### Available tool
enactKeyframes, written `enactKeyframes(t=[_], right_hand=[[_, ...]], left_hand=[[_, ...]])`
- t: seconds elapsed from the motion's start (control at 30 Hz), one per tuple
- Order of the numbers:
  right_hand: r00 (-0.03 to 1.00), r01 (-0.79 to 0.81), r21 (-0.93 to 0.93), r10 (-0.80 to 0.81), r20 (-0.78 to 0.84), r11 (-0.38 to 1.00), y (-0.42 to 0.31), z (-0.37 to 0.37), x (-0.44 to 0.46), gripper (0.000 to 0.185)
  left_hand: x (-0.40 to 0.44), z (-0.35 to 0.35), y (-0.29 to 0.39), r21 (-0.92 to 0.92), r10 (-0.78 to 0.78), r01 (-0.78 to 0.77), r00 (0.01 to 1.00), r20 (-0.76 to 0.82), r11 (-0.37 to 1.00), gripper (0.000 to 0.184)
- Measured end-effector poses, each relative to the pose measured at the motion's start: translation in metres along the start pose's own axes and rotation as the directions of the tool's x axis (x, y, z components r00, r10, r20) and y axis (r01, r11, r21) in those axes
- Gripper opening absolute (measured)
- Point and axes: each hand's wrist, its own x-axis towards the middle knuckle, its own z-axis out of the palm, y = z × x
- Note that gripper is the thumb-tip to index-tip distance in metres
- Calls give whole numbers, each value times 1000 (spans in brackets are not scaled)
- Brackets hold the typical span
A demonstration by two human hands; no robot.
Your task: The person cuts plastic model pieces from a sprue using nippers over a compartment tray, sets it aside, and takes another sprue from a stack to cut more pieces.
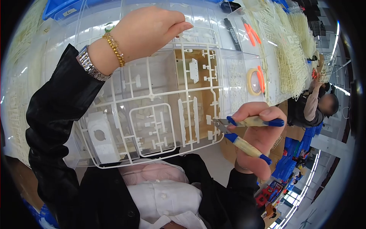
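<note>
A white plastic sprue frame [151,96] with small moulded parts on its runners spans the space in front of me. My left hand [160,26] is closed in a pinch at the frame's far edge; the exact grip is partly hidden by the fingers. In my right hand [263,133] is a pair of nippers [249,122] with blue and cream handles, held with the handles apart. Their jaws are at small parts near the frame's right side. Beneath the frame, clear plastic compartments hold white pieces, including a larger white moulded part [101,133] at lower left.
At the far right of the table lie a black marker [232,33], orange-handled tools [251,32] and a tape roll [253,82]. Piles of cream sprues [286,53] stand beyond. A blue bin [63,9] is at the back left. Another person [314,103] works at the right.
</note>
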Motion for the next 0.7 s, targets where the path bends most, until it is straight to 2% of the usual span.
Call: enactKeyframes(t=[0.1,0.3,0.4,0.47,0.5,0.57,0.67,0.7], right_hand=[[1000,6,-29,-6,11,1000,3,2,-5,108],[998,67,-71,-66,8,995,8,6,-5,108],[991,118,-83,-112,70,990,7,3,-4,106],[981,176,-34,-172,87,984,3,1,1,103],[975,211,18,-212,71,977,0,3,4,102],[969,245,137,-248,5,960,-12,13,9,98],[971,231,247,-237,-3,941,-20,34,17,99],[975,216,260,-220,-16,941,-17,44,17,98]], left_hand=[[1,-5,5,1,-48,48,997,57,999,28],[1,-4,4,-14,-50,50,998,49,999,28],[5,-6,4,-45,-11,13,999,36,999,31],[14,-22,17,-135,-239,276,941,239,952,33],[20,-39,27,-154,-337,406,877,342,901,34],[27,-87,41,-20,-283,309,893,349,951,39],[19,-114,55,119,-378,358,879,292,926,40],[6,-118,36,80,-390,385,866,314,919,38]])
